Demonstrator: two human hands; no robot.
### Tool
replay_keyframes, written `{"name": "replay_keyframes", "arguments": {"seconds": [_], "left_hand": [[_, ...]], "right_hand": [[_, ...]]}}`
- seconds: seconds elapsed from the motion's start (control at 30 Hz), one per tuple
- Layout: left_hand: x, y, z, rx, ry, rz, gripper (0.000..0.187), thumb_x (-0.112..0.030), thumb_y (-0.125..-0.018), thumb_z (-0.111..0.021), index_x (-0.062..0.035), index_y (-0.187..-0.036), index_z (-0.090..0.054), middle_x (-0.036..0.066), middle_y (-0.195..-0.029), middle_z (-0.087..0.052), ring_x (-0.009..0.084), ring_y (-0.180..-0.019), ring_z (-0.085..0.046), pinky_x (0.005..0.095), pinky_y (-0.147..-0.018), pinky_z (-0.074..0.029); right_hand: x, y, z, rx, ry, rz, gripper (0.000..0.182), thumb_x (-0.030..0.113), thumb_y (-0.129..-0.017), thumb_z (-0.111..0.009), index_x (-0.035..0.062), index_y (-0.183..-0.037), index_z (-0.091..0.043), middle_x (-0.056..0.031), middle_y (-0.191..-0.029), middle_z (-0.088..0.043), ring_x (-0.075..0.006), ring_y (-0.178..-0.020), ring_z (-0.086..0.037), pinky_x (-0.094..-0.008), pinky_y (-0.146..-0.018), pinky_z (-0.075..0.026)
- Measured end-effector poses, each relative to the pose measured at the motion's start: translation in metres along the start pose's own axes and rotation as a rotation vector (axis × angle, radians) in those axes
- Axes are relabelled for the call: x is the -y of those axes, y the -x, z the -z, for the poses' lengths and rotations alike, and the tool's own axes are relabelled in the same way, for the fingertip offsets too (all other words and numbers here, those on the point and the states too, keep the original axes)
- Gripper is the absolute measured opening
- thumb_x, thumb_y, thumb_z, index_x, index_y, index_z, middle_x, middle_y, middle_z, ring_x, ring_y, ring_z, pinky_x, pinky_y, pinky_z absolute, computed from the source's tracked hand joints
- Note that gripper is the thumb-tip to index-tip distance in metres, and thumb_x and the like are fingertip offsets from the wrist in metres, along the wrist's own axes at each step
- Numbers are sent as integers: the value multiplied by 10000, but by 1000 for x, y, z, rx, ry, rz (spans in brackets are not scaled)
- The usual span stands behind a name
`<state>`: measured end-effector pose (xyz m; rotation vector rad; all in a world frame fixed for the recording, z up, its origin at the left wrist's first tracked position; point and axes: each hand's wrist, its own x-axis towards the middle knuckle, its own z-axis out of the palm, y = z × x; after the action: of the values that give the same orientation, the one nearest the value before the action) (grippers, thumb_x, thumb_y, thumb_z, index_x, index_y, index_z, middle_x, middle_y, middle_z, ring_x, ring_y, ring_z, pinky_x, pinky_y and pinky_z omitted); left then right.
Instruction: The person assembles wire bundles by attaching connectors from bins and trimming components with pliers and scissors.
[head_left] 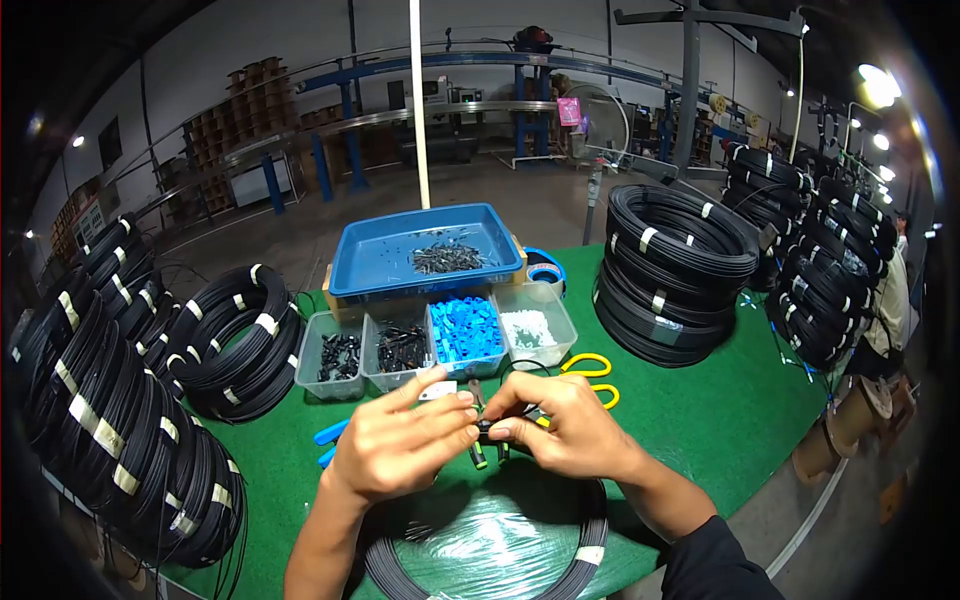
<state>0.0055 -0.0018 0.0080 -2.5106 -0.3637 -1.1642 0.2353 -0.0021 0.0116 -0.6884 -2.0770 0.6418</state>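
Observation:
My left hand (400, 440) and my right hand (565, 425) meet above the green table (720, 410), pinching a small black connector (487, 428) between their fingertips. A thin black cable end runs from it, with a green-tipped piece (480, 458) hanging just below. Under my wrists lies a black cable coil (590, 530) around a plastic-wrapped centre. Yellow-handled scissors (590, 368) rest just beyond my right hand.
Small clear bins (437, 345) hold black parts, blue parts and white parts. Behind them sits a blue tray (385, 260) with dark small parts. Stacks of black cable coils stand at left (120, 400) and right (675, 270). A person (890, 310) sits at far right.

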Motion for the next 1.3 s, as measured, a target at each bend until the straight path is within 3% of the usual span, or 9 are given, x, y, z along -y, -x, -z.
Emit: {"name": "replay_keyframes", "arguments": {"seconds": [0.1, 0.23, 0.37, 0.4, 0.5, 0.53, 0.83, 1.0, 1.3], "left_hand": [[6, 4, -2, -125, 107, 214, 207, 7, -713, -783, -58, -907, -751, 73, -902, -760, 235, -926, -746, 471, -973, -538], [0, 8, -3, -261, 321, 563, 646, -18, -690, -850, -8, -1295, -621, 114, -918, -766, 216, -888, -755, 398, -964, -537], [6, 10, -5, -323, 347, 532, 746, 5, -700, -826, 25, -1384, -529, 125, -910, -766, 222, -906, -752, 373, -967, -529], [8, 12, -5, -308, 376, 555, 771, 13, -702, -817, 47, -1401, -495, 138, -889, -763, 244, -914, -749, 403, -978, -523], [8, 11, -5, -285, 428, 626, 796, 27, -722, -789, 67, -1435, -438, 155, -870, -760, 269, -930, -744, 434, -988, -517], [9, 12, -6, -274, 406, 603, 800, 28, -723, -787, 68, -1439, -432, 154, -869, -760, 269, -929, -744, 435, -986, -517], [12, 15, -10, -316, 523, 680, 891, -17, -750, -808, 102, -1482, -315, 139, -816, -759, 278, -922, -744, 482, -1014, -480], [7, 12, -11, -296, 498, 664, 826, 25, -757, -765, 14, -1490, -385, 107, -829, -766, 252, -939, -744, 428, -1014, -491], [4, 10, -8, -356, 411, 604, 765, 48, -715, -789, 38, -1419, -488, 106, -840, -767, 200, -919, -749, 338, -979, -503]], "right_hand": [[-10, -5, 3, -58, 97, 88, 132, -35, -841, -673, -11, -965, -635, -136, -880, -715, -266, -817, -729, -341, -718, -561], [-21, -6, 4, -105, 19, 66, 160, -40, -838, -664, -16, -996, -650, -134, -898, -724, -256, -833, -735, -332, -729, -569], [-22, -8, 3, -198, 7, 20, 162, -36, -834, -657, -5, -993, -660, -105, -885, -737, -233, -827, -739, -327, -765, -556], [-27, -8, 2, -181, 17, 24, 196, -17, -829, -665, 35, -1018, -663, -65, -863, -750, -205, -834, -738, -358, -913, -493], [-19, -9, 4, -209, 298, 127, 233, -66, -822, -677, 23, -1036, -662, -68, -902, -763, -196, -884, -754, -436, -1029, -439], [-28, -9, 2, -260, 304, 145, 229, -27, -824, -691, 61, -1034, -657, -47, -906, -772, -191, -879, -755, -466, -1118, -304], [-26, -5, -3, -222, 63, -12, 268, -6, -821, -715, 54, -1069, -636, -51, -910, -761, -205, -854, -757, -483, -1105, -346], [-11, -12, 5, -130, 431, 324, 400, 21, -762, -735, 69, -1143, -622, -20, -911, -718, -200, -903, -682, -459, -983, -383], [-14, -5, 0, -123, 464, 358, 478, 31, -724, -743, 121, -1187, -667, -5, -864, -689, -183, -835, -662, -526, -973, -365]]}}
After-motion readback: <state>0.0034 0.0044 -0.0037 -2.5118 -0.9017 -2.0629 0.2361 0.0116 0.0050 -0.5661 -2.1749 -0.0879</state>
